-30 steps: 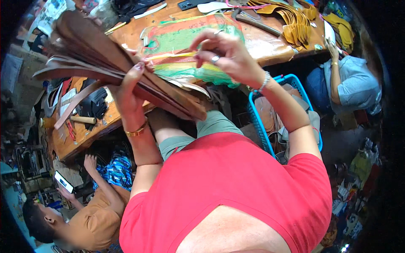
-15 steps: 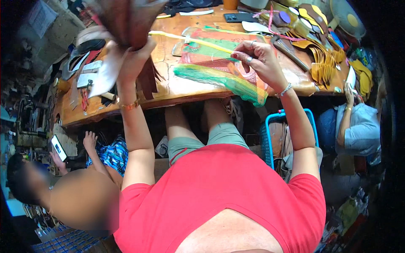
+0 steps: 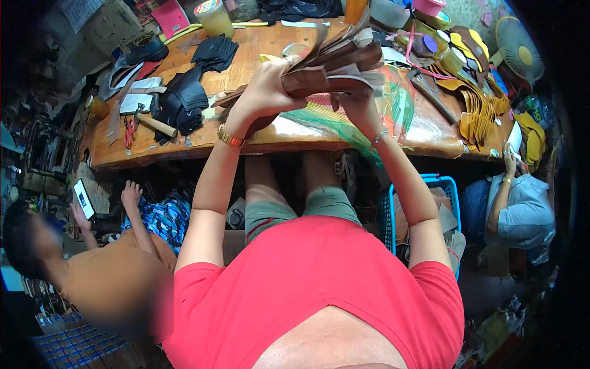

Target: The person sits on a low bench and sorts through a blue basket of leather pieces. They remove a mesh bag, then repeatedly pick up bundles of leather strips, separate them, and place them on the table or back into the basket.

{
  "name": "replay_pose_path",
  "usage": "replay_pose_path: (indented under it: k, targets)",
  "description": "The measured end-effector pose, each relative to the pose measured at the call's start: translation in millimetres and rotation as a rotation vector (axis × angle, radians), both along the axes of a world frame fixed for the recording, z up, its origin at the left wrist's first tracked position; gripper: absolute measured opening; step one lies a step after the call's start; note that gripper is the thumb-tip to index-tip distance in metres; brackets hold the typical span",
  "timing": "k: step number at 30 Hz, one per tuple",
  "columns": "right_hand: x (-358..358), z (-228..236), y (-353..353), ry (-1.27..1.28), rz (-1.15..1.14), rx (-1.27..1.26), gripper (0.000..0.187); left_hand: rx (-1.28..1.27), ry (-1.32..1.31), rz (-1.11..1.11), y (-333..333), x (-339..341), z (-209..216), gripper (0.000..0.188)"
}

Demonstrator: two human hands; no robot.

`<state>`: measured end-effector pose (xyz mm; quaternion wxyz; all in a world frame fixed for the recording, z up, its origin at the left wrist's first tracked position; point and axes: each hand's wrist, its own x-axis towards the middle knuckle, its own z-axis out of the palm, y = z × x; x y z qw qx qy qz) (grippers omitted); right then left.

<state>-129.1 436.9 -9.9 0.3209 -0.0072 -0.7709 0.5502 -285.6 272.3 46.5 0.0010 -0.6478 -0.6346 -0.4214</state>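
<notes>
A thick bundle of brown leather pieces (image 3: pixel 307 81) is held above the table, its flaps fanning up and to the right. My left hand (image 3: pixel 263 92) is closed round its left side, and more brown strips hang below that wrist. At the bundle's right end is my right hand (image 3: pixel 361 112), its fingers bent against the leather and partly hidden by it. A short bit of yellow strip (image 3: pixel 268 58) shows just behind my left hand. Green and red mesh (image 3: pixel 332 130) lies on the table (image 3: pixel 227 132) beneath the bundle.
Black leather pieces (image 3: pixel 184 98), a hammer (image 3: pixel 157 125) and red-handled scissors (image 3: pixel 129 132) lie at left. Tan leather pieces (image 3: pixel 476 114) lie at right, before a fan (image 3: pixel 521 52). A blue basket (image 3: pixel 453 184) stands beside my right arm. People sit at left (image 3: pixel 117 264) and right (image 3: pixel 525 203).
My left hand has lowered the bundle and brought it rightward. My right hand has gone from the yellow strip's end to the bundle. The black leather pieces and hammer at left now show.
</notes>
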Motion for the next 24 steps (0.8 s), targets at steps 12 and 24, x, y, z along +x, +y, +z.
replay_pose_path:
  k: [12, 24]
  targets:
    - [18, -22, -22, -0.238, -0.11, 0.166, 0.012, 0.106, 0.607, 0.355, 35, -11, 11, 0.039]
    - [-49, 0, -29, 0.013, -0.331, 0.865, 0.012, 0.018, 0.642, 0.228, 48, -32, -71, 0.04]
